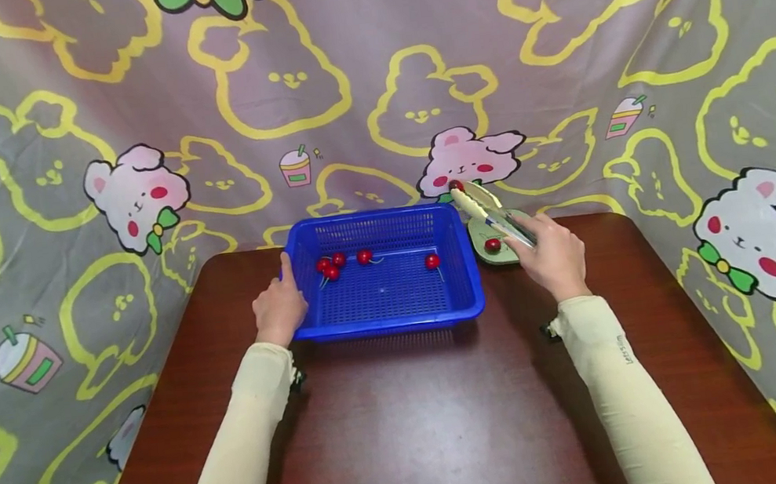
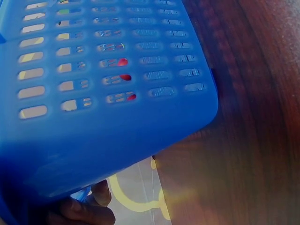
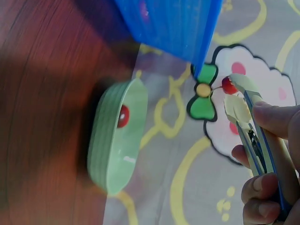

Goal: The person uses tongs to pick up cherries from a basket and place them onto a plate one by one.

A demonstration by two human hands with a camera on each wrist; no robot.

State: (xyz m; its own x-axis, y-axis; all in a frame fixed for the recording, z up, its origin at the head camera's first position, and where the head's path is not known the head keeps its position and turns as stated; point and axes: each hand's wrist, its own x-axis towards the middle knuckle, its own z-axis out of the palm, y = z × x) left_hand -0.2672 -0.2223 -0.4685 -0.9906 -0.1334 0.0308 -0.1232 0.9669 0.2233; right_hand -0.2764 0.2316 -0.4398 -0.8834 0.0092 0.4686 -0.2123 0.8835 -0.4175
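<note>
My right hand (image 1: 555,254) grips a pair of tongs (image 1: 475,207) with pale tips. At those tips, raised near the basket's back right corner, is a red cherry (image 3: 228,85) with its stem sticking out. Below the tongs stands a light green dish (image 3: 101,140) with one cherry (image 1: 492,245) inside. My left hand (image 1: 280,307) holds the left rim of a blue plastic basket (image 1: 388,323), its fingers partly hidden by the rim in the left wrist view. Inside the basket, several cherries (image 1: 364,257) lie mostly toward the left, and a lone cherry (image 1: 432,261) lies at the right.
Basket and dish stand side by side toward the back of a brown wooden table (image 1: 407,421). A grey cloth (image 1: 329,82) with yellow outlines and white cartoon rabbits hangs behind the table and along both sides.
</note>
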